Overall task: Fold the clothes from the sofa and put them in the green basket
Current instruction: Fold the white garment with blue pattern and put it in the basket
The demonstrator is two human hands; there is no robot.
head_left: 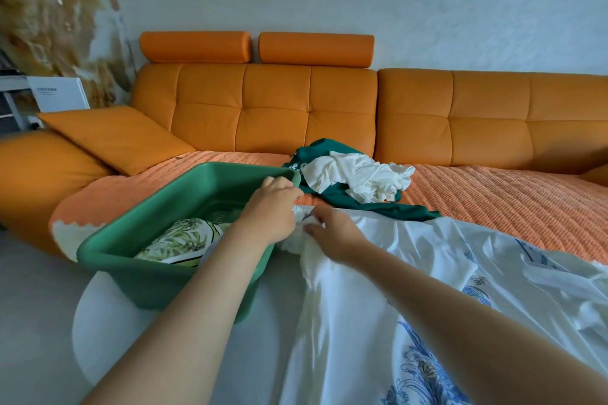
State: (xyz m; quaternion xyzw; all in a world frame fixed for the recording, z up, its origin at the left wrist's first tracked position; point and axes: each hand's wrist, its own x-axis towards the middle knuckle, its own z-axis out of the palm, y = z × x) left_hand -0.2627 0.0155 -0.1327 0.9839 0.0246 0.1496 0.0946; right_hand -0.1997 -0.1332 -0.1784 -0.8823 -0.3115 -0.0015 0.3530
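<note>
Blue-print white garment (378,289): spread over the lower right of the frame, running from the bottom edge up onto the sofa seat, with its upper end bunched at centre frame.
Right hand (335,233): centre frame, fingers curled into the bunched end of the blue-print white garment, grasping it.
Left hand (273,210): just left of the right hand, in front of the basket's right rim, fingers curled onto the same bunched end, grasping it.
Round white table (108,322): lower left, under the basket.
Green basket (108,250): left of centre, touching the sofa's front edge.
Leaf-print garment (177,240): folded, lying inside the green basket.
Dark green garment (332,197): crumpled on the seat, just above the hands.
Plain white garment (358,181): crumpled on top of the dark green garment.
Orange sofa (273,108): across the middle of the frame, its seat under a ribbed orange cover (493,194).
Orange cushion (115,135): leaning at the sofa's left end.
White box (59,94): upper left, beyond the cushion.
</note>
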